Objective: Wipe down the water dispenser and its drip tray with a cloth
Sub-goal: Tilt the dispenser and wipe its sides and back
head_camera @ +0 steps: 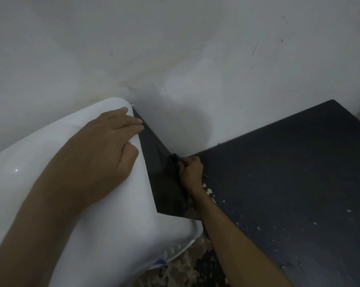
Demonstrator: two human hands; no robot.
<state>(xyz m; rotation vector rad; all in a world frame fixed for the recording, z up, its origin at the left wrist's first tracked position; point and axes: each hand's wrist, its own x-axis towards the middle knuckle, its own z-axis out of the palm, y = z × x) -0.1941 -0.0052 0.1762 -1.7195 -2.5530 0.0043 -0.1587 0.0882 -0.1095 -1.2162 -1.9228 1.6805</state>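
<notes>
where wall point(175, 38) backs dispenser point(112, 214), black tabletop point(289, 172) beside

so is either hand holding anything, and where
The left hand lies flat on the dispenser's white top, holding nothing. The right hand curls round a small dark thing against the black side panel; what it is cannot be told.

Water dispenser point(104, 214): glossy white rounded top, black side panel, upright, rear corner against the wall point(175, 48). Dark cloth point(175, 158), barely discernible, at panel's wall-side edge.
</notes>
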